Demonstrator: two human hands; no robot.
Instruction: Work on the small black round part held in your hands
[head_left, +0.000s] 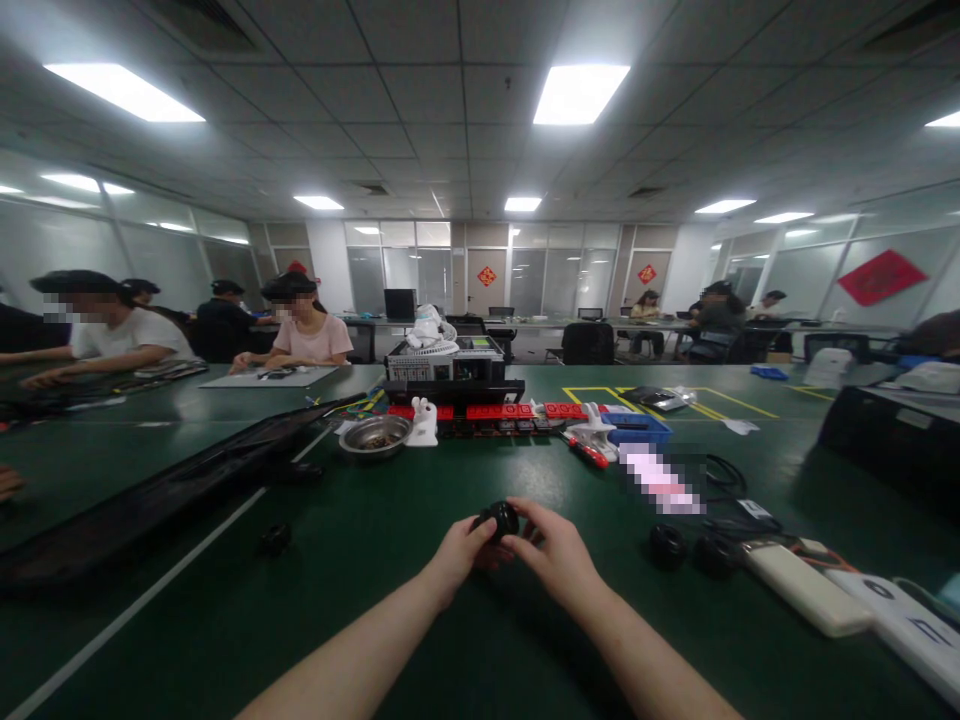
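On a green table (337,550), left hand (459,553) and right hand (555,548) gripping black part (505,519), bowl (375,454) holding small pieces (384,439)

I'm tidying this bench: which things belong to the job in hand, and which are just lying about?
Job in hand:
black round part, between left hand and right hand;
similar dark parts, probably.

Apparently lying about:
metal bowl;
red-handled tool;
blue tray;
cream block.

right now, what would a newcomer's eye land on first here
Probably the glossy black part at the near middle of the green table, gripped by the left hand with the right hand close against it. Next, likely the bright red diamond on the far-right wall.
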